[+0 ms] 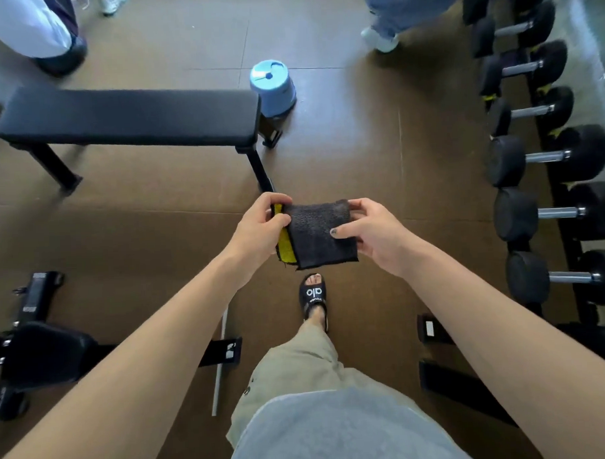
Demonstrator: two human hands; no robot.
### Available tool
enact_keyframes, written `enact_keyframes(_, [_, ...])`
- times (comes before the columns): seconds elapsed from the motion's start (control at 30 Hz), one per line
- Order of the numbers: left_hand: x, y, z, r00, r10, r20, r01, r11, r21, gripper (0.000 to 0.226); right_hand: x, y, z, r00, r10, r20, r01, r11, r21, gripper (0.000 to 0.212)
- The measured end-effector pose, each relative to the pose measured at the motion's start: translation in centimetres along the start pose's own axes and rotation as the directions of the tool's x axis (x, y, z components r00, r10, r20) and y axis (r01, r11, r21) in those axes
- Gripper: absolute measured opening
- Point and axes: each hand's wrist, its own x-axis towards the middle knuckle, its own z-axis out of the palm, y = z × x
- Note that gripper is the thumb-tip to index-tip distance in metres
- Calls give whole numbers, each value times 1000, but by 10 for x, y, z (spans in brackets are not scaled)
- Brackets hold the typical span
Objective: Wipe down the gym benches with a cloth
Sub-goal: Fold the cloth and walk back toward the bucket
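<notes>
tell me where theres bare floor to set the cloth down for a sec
Bare floor lies between the flat bench and the dumbbell rack, ahead of the cloth. More lies between the bench and the padded seat. It is crowded at the blue bottle and along the rack.

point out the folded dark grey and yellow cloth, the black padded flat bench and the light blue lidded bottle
folded dark grey and yellow cloth (316,234): head view, middle of grey face
black padded flat bench (129,115): head view, middle of pad
light blue lidded bottle (278,92): head view, side wall
</notes>
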Motion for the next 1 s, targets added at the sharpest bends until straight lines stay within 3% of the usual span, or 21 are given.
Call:
enact_keyframes(0.13, [74, 43, -12, 993, -89, 76, 95, 993, -70, 38, 71, -61, -9, 999, -20, -45, 18, 999, -47, 50])
enact_keyframes(0.23, [124, 74, -18, 992, -91, 83, 93, 995, -23, 51, 109, -106, -18, 998, -38, -54, 33, 996, -87, 49])
enact_keyframes(0.43, [221, 130, -16, 995, -86, 55, 87, 996, -9, 56, 199, -180, -46, 998, -58, -27, 55, 995, -86, 49])
enact_keyframes(0.6, [301, 175, -3, 992, -129, -5, 129, 991, -32, 52, 288, -242, -81, 998, -11, 57, 18, 992, -127, 53])
enact_keyframes(1.0, [456, 244, 22, 942, -264, -207, 245, 963, -114, 30, 447, -394, -123, 971, 131, 202, -28, 895, -446, 55])
